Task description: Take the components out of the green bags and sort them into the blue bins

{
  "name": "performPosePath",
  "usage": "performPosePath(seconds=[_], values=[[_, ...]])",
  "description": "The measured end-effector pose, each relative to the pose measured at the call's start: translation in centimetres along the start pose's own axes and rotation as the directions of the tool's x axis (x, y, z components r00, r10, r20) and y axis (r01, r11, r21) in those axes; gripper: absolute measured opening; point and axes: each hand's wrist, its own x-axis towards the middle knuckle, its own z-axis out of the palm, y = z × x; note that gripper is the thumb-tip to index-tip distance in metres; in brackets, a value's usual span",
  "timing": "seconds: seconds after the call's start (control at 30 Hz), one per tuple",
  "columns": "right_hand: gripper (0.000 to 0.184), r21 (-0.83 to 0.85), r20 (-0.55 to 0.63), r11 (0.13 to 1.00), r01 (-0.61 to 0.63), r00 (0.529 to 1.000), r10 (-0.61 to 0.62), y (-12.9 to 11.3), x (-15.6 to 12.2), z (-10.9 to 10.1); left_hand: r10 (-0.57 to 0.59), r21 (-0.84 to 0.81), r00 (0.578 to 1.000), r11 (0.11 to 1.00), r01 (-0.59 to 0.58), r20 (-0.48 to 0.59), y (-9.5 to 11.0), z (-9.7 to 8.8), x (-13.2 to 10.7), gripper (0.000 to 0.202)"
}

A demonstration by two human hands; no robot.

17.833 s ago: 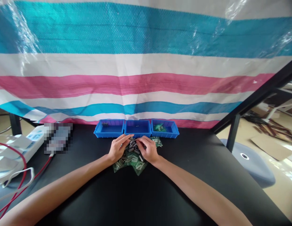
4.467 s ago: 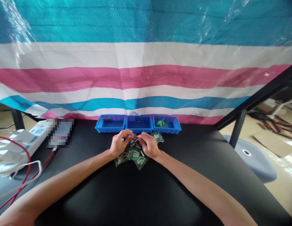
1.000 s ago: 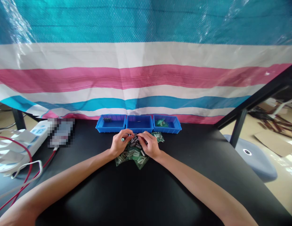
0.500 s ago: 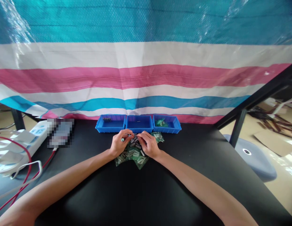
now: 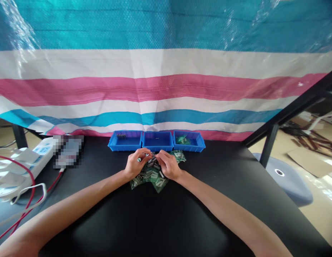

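Observation:
A heap of small green circuit boards and dark cylindrical parts (image 5: pixel 152 175) lies on the black table (image 5: pixel 166 221). My left hand (image 5: pixel 135 165) rests on the heap's left side, its fingers curled in a pinch over the top of the pile. My right hand (image 5: pixel 168 166) sits on the right side, fingers bent and pressed together at the same spot. What the fingertips hold is too small to make out. Just behind the heap stand three blue trays in a row: the left tray (image 5: pixel 125 140) with a few dark parts, the middle tray (image 5: pixel 157 141), and the right tray (image 5: pixel 189 140) with green pieces.
A striped tarpaulin (image 5: pixel 166 78) hangs right behind the trays. At the left edge lie a white power strip (image 5: pixel 34 157), red cables (image 5: pixel 29 200) and a blurred object (image 5: pixel 67 151). A black frame post (image 5: pixel 267 148) and a grey stool (image 5: pixel 286 182) stand at the right.
Both hands stay on the heap, with only slight finger shifts at its top. The view has barely moved.

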Motion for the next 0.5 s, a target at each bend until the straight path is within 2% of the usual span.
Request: performPosePath(seconds=[0.27,0.5], values=[[0.02,-0.01,-0.005,1.0,0.019,1.0,-0.019,-0.1,0.06,-0.09,-0.006,-0.076,1.0,0.997,0.006,-0.001,0.27,0.04,0.07,0.016],[0.02,0.005,-0.008,1.0,0.023,1.0,-0.023,0.05,0.01,0.02,-0.09,-0.114,0.996,0.989,0.093,0.028,0.52,0.12,0.06,0.018]])
